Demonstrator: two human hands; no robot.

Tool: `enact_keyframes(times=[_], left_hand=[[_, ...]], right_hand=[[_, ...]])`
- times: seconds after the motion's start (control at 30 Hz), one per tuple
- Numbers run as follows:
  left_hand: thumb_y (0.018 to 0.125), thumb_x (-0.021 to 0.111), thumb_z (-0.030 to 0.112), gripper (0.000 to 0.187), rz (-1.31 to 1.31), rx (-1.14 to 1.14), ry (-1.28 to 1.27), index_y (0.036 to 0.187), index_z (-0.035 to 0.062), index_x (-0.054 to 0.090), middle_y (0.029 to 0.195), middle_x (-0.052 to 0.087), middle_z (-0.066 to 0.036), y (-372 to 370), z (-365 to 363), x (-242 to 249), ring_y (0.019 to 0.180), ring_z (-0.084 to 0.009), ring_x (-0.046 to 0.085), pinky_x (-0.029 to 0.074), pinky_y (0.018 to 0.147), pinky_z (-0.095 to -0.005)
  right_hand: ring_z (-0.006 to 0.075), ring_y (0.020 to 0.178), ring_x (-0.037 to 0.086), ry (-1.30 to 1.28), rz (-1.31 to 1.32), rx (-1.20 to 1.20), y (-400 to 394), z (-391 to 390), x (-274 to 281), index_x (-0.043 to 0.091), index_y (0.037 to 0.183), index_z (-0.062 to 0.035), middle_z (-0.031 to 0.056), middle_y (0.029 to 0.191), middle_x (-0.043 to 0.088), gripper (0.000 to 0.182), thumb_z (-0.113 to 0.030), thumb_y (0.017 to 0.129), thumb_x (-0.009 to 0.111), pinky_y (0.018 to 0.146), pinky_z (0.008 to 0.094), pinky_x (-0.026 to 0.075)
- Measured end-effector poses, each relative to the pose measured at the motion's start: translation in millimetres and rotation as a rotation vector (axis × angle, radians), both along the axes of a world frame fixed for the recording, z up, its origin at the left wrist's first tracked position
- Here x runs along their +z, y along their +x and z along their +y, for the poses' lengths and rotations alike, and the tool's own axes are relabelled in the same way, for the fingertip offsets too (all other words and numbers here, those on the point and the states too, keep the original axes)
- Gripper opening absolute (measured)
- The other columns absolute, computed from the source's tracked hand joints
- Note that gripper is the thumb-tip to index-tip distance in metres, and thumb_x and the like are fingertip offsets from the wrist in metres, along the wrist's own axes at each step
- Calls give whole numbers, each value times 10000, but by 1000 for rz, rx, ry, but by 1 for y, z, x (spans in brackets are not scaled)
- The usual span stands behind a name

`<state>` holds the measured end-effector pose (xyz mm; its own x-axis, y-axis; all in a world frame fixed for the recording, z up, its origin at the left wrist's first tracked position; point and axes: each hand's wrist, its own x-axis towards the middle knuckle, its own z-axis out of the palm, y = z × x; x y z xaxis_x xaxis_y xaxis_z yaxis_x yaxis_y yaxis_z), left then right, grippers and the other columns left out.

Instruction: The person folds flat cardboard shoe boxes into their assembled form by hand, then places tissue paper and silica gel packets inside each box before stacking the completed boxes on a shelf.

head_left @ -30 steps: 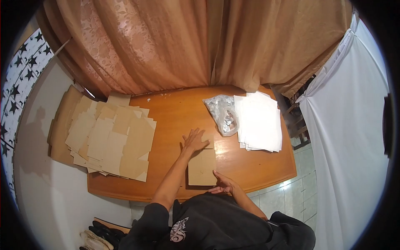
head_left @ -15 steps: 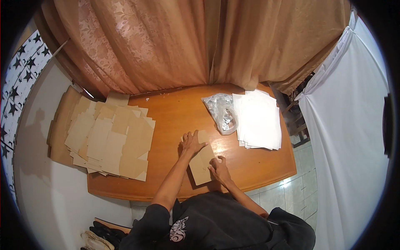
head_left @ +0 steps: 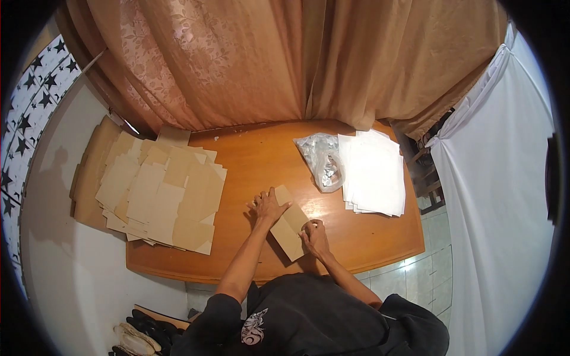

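A folded rectangular piece of brown cardboard (head_left: 289, 232) lies at a slant near the table's front edge. My left hand (head_left: 269, 209) rests on its upper left part, fingers spread, with some of them reaching past the edge onto the table. At the right edge of the cardboard, my right hand (head_left: 317, 238) has its fingers curled in and the thumb against the edge, pinching it. The fingertips of that hand are partly hidden.
A wide stack of cardboard pieces (head_left: 169, 196) covers the table's left side. To the right lie white paper sheets (head_left: 375, 172), beside a clear plastic bag (head_left: 323, 163) with silvery contents. Brown curtains (head_left: 237, 65) hang behind the wooden table (head_left: 249, 154).
The cardboard has turned slightly, its far end swinging left. My left hand has shifted left and spread its fingers; my right hand's fingers have closed in at the right edge. The view has moved a little.
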<state>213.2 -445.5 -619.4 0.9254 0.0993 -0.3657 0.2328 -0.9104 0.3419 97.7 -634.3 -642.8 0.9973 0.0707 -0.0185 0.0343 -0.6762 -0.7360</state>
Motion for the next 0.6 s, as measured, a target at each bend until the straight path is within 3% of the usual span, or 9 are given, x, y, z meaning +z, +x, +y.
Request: enact_keyframes(times=[0.17,0.23,0.27,0.33,0.47,0.6], left_hand=[[755,710,686,1037,37,-14,18,1553,179,285,1519,349,-214,1,5,4,1427,-427,279,317,1085,-678],[753,756,619,1018,-38,-74,-121,1572,281,255,1512,345,-211,-5,12,4,1414,-431,288,361,1070,-646],[753,756,619,1018,-36,-76,-120,1572,281,255,1512,345,-211,-8,13,4,1414,-431,288,361,1070,-646],[746,795,556,976,-95,-130,-113,1552,420,261,1500,356,-162,-11,18,-4,1397,-405,305,388,1052,-617],[755,798,533,930,-157,-100,-116,1527,480,282,1489,359,-158,-9,20,-19,1397,-404,301,407,1051,-594],[782,771,530,881,-73,-86,-141,1527,452,306,1503,362,-163,-12,19,2,1413,-410,289,279,1099,-684]], right_hand=[[417,1095,561,-18,13,-43,1,2,-3,617,1066,-64,227,1232,510,283,-200,853,745,914,475,495],[425,1091,564,-32,21,-47,0,2,1,608,1120,-80,237,1242,494,341,-215,845,758,905,474,502],[425,1091,564,-30,23,-49,-1,2,2,608,1120,-80,237,1242,494,341,-215,845,758,905,474,502],[409,1111,567,53,-34,-64,-1,3,15,559,1229,-54,236,1265,473,476,-240,846,772,933,460,510],[391,1128,567,239,-101,-79,3,-10,-3,471,1332,-4,230,1279,455,653,-278,835,794,955,443,522],[404,1177,568,170,95,-203,-10,-21,-8,380,1409,42,254,1327,449,849,-383,814,812,961,422,524]])
